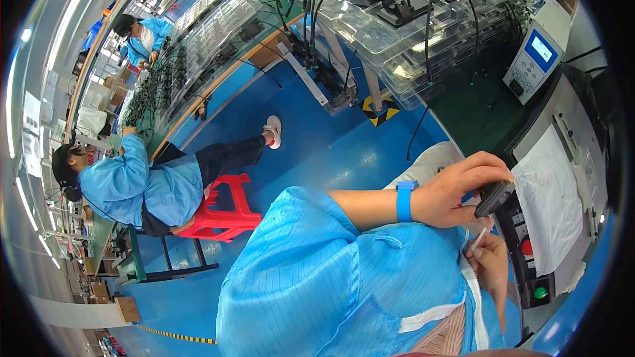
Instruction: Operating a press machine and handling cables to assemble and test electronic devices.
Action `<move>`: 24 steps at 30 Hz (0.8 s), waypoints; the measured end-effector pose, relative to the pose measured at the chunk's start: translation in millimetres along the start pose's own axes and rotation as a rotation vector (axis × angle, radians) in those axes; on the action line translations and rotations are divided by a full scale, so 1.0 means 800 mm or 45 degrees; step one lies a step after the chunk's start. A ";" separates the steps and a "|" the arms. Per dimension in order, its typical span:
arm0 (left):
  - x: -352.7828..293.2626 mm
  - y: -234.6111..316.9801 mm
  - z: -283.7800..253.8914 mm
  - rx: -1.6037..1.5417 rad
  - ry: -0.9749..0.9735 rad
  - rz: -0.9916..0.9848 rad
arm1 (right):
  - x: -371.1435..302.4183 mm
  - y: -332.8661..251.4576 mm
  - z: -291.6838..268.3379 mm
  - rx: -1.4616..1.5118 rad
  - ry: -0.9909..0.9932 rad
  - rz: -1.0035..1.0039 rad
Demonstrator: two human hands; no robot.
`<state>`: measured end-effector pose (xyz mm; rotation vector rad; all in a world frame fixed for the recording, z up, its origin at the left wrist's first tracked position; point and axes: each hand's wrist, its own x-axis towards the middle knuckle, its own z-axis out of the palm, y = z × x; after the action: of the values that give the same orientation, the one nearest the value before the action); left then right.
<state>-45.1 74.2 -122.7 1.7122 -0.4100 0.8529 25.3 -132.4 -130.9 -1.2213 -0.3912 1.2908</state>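
My left hand (456, 188), with a blue band (404, 202) on its wrist, is closed on a small black block-shaped part (495, 198). Just below it, my right hand (491, 263) pinches a thin white stick (479, 240) that points up towards the black part. Whether the stick touches the part I cannot tell. Both hands are in front of my blue striped jacket, beside a grey machine (562, 122). A white sheet or bag (548, 201) lies over the machine's front. The black part's underside is hidden by my fingers.
A red button (526, 246) and a green button (540, 292) sit near my right hand. Beyond stand a white instrument (539, 53) and stacked clear trays (397, 46) with black cabled parts. At left, a co-worker (139, 178) sits on a red stool (228, 208); another person (147, 38) works farther back.
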 end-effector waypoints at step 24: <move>-0.024 0.000 -0.022 0.093 -0.008 -0.242 | -0.233 -0.007 -0.336 -1.569 1.836 -0.457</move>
<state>-64.1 88.0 -134.5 1.7895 -0.2185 0.7314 184.6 -416.5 -157.1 -2.5497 -0.2552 -0.5133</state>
